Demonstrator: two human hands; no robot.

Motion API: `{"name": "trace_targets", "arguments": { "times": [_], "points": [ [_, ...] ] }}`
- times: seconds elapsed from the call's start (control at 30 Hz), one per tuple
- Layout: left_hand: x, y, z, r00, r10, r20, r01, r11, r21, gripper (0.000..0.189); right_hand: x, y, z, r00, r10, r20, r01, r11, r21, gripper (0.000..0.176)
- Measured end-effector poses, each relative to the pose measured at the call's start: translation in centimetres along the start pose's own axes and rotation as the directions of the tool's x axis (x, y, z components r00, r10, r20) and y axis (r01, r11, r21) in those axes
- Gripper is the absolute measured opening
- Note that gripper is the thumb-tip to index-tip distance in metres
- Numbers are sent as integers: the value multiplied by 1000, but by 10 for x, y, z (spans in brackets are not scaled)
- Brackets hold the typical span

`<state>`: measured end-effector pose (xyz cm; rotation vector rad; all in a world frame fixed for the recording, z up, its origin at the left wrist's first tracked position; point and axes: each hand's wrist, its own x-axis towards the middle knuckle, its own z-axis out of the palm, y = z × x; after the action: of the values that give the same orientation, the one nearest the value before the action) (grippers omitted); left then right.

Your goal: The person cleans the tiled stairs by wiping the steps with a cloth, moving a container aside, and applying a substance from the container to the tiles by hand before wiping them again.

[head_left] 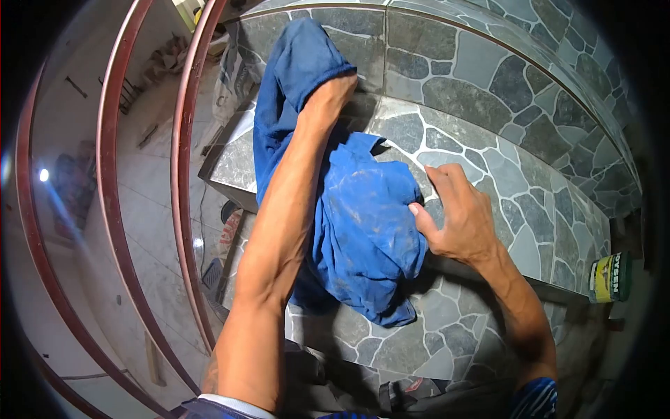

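Left hand (335,94) clenched on top of blue cloth (363,230) (dusty, draped over tiled step (488,91)), right hand (457,220) open, flat at cloth's right edge.

Two hands, left (336,94) and right (457,218), one blue cloth (363,230), one can (609,277), three rails (110,174).

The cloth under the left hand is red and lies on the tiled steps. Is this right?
No. The head view shows that the cloth is blue, not red. It does lie on the tiled steps, under the left hand.
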<state>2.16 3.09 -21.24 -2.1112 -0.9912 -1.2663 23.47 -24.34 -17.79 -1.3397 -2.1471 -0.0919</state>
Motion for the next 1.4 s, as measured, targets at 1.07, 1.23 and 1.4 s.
{"name": "trace_targets", "arguments": {
  "times": [1.07,1.23,1.4],
  "points": [
    [53,112,-91,678,14,735,688,-364,-628,25,0,-5,-11,976,173,-135,-113,924,365,30],
    [81,126,-150,398,0,917,916,-65,-397,47,27,-69,-49,985,105,-136,6,772,636,25],
    [106,148,-183,553,64,831,741,418,-525,55,31,-98,-69,978,190,92,-171,460,871,34]
  ]
}}
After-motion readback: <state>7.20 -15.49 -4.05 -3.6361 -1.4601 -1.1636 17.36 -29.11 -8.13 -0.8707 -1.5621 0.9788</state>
